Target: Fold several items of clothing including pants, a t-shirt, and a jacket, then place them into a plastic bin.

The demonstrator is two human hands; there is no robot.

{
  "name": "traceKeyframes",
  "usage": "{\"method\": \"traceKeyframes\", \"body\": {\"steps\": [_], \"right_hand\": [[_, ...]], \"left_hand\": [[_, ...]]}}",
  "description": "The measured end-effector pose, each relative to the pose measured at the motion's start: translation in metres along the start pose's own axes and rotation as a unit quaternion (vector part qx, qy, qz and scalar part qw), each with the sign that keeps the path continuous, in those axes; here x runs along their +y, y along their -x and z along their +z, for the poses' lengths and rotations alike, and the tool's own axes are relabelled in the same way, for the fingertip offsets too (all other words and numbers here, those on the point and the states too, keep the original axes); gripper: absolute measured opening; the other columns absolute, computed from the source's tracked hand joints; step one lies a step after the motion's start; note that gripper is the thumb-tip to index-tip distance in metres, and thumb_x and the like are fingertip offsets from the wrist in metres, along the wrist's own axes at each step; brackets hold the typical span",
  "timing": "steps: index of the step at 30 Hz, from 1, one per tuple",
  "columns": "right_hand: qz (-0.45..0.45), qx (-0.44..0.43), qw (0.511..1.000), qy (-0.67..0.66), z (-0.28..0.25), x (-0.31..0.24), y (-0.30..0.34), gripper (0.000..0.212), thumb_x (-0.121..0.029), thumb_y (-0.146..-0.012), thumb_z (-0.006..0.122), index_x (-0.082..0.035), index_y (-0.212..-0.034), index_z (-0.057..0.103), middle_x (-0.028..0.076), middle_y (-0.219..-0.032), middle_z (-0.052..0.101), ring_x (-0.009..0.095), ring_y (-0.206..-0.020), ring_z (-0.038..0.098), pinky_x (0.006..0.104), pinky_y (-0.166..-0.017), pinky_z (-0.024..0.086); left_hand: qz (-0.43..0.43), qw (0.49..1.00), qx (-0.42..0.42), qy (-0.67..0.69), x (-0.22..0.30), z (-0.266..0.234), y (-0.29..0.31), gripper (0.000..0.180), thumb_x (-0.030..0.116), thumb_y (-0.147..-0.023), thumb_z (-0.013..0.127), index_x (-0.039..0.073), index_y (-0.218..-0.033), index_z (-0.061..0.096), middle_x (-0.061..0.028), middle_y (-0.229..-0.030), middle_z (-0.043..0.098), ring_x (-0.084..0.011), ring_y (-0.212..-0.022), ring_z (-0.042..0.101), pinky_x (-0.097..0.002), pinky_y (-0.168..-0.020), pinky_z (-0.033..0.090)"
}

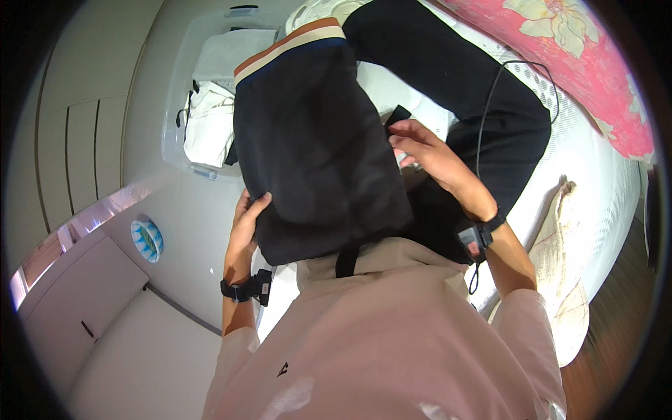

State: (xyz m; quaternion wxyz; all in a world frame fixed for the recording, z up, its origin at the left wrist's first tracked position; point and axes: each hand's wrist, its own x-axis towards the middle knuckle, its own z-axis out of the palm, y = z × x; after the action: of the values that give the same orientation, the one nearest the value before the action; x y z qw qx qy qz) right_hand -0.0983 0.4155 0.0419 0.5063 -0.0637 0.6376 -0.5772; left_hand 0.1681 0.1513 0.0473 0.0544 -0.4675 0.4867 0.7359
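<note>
Both hands pinch one dark folded garment [315,140], left grip [245,224] and right grip [420,150], beside a clear bin [175,133] holding white clothes [210,126].

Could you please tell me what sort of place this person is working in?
Most likely a bedroom at home: a bed with a white cover, a pink flowered pillow, and a clear storage box of folded clothes beside it.

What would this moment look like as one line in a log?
left hand: grips dark garment lower edge | right hand: pinches its right edge | garment: held up, striped band on top | behind: clear bin of white clothes
</note>
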Motion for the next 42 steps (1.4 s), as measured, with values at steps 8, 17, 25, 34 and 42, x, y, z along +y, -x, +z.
{"method": "traceKeyframes", "body": {"steps": [8,17,25,34,42], "right_hand": [[-0.351,0.242,0.797,0.427,-0.016,-0.036,-0.016,0.018,-0.002,-0.074,0.064,-0.002,-0.09,0.057,0.014,-0.079,0.057,0.035,-0.079,0.055,0.0427,-0.072,0.045],[-0.262,0.352,0.743,0.505,-0.058,-0.047,-0.03,0.027,-0.02,-0.082,0.07,-0.005,-0.102,0.059,0.012,-0.089,0.059,0.031,-0.081,0.061,0.039,-0.07,0.051],[-0.297,0.353,0.717,0.522,-0.07,-0.036,-0.049,0.016,-0.019,-0.085,0.067,-0.005,-0.089,0.06,0.011,-0.08,0.062,0.031,-0.07,0.063,0.0394,-0.062,0.05],[-0.278,0.284,0.896,0.199,-0.077,-0.035,-0.04,0.02,-0.018,-0.091,0.066,-0.001,-0.083,0.06,-0.003,-0.065,0.056,0.003,-0.058,0.05,0.022,-0.052,0.04],[-0.284,0.139,0.943,0.107,-0.021,-0.153,-0.064,0.024,-0.022,-0.097,0.054,-0.002,-0.106,0.062,0.009,-0.096,0.064,0.014,-0.091,0.06,0.0281,-0.081,0.048]], "left_hand": [[-0.104,0.991,0.09,-0.006,0.038,0.038,0.002,0.077,0.039,-0.088,0.067,-0.005,-0.141,0.034,-0.0192,-0.135,0.048,-0.0294,-0.122,0.05,-0.0357,-0.102,0.041],[-0.088,0.992,0.085,-0.044,0.021,0.027,-0.001,0.083,0.051,-0.088,0.062,-0.005,-0.142,0.033,-0.0192,-0.138,0.046,-0.0301,-0.124,0.048,-0.0347,-0.104,0.039],[-0.072,0.992,0.088,-0.056,0.024,0.031,0.004,0.084,0.052,-0.086,0.063,-0.004,-0.143,0.033,-0.0204,-0.137,0.047,-0.0306,-0.124,0.049,-0.0342,-0.104,0.039],[-0.064,0.993,0.08,-0.056,0.024,0.029,0.002,0.083,0.051,-0.086,0.063,-0.002,-0.143,0.035,-0.0204,-0.137,0.047,-0.0307,-0.124,0.049,-0.0334,-0.104,0.039],[-0.058,0.994,0.086,-0.035,0.018,0.023,0.003,0.082,0.051,-0.087,0.062,-0.002,-0.143,0.034,-0.0199,-0.136,0.048,-0.0299,-0.122,0.05,-0.0333,-0.103,0.04]]}}
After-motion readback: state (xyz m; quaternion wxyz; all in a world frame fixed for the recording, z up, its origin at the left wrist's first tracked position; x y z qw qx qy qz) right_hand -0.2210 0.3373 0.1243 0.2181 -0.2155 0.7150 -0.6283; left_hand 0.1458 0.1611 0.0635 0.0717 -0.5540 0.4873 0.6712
